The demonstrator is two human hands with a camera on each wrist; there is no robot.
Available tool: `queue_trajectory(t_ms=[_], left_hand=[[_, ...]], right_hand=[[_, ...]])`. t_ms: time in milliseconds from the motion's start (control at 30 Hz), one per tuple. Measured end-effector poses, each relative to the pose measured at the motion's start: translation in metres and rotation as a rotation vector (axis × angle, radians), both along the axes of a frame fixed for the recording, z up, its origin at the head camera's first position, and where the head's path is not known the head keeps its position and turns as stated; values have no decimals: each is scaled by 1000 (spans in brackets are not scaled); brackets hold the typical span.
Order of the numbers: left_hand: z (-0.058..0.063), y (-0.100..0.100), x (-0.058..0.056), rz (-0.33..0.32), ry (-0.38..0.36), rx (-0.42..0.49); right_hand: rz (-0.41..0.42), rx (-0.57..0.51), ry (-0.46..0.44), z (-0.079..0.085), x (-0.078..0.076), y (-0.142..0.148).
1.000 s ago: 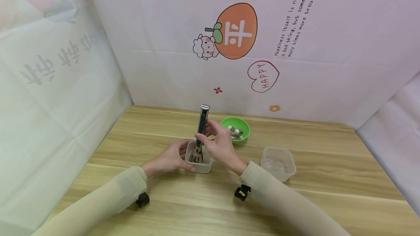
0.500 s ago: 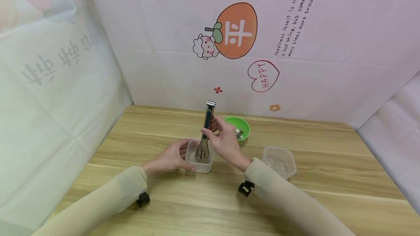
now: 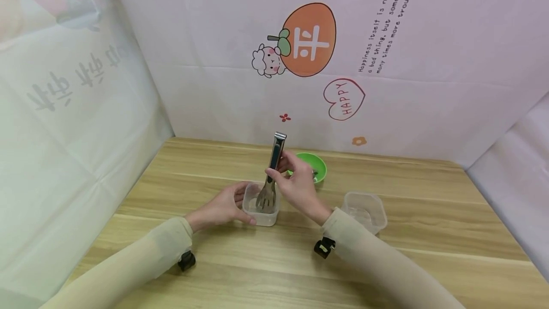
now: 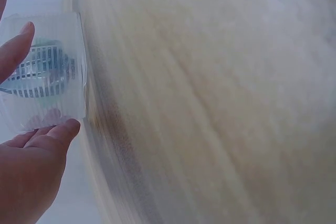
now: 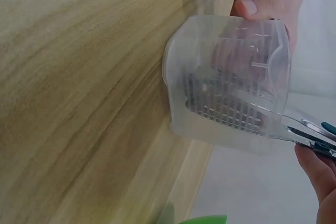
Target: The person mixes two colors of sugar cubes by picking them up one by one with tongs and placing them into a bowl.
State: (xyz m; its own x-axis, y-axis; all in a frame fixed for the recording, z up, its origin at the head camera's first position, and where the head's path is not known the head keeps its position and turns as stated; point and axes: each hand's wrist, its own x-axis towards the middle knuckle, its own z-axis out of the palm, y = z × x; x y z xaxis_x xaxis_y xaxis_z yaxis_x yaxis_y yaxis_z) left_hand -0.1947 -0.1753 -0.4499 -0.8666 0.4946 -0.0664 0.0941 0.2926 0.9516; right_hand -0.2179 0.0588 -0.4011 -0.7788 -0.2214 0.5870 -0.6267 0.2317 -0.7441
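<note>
A small clear plastic container (image 3: 263, 220) stands on the table, with my left hand (image 3: 220, 208) gripping its left side between thumb and fingers. My right hand (image 3: 296, 185) holds metal tongs (image 3: 267, 198) by their dark handle, thumb on one arm and fingers on the other. The tongs lean slightly right, their slotted ends down inside the container. In the right wrist view, the slotted ends show through the container wall (image 5: 184, 121), and the left thumb lies at its far side. I cannot tell whether the tongs hold anything.
A green bowl (image 3: 316, 159) with small grey and white pieces stands behind my right hand, which partly hides it. To the right is a second clear container (image 3: 364, 211). A printed white cloth (image 3: 223, 99) hangs along the table's back edge.
The right hand and tongs have shifted a little right, and the tongs' slotted face has turned more toward the head camera. More of the green bowl's contents is covered. The left hand stays put.
</note>
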Motion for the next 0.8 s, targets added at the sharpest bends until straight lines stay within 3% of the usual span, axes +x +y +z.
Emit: queue_trajectory(t_ms=[467, 800], left_hand=[[-3, 0, -1, 9, -8, 6], [-2, 0, -3, 23, -22, 7]], right_hand=[[-18, -47, 19, -8, 0, -1], [-61, -170, 115, 12, -3, 10]])
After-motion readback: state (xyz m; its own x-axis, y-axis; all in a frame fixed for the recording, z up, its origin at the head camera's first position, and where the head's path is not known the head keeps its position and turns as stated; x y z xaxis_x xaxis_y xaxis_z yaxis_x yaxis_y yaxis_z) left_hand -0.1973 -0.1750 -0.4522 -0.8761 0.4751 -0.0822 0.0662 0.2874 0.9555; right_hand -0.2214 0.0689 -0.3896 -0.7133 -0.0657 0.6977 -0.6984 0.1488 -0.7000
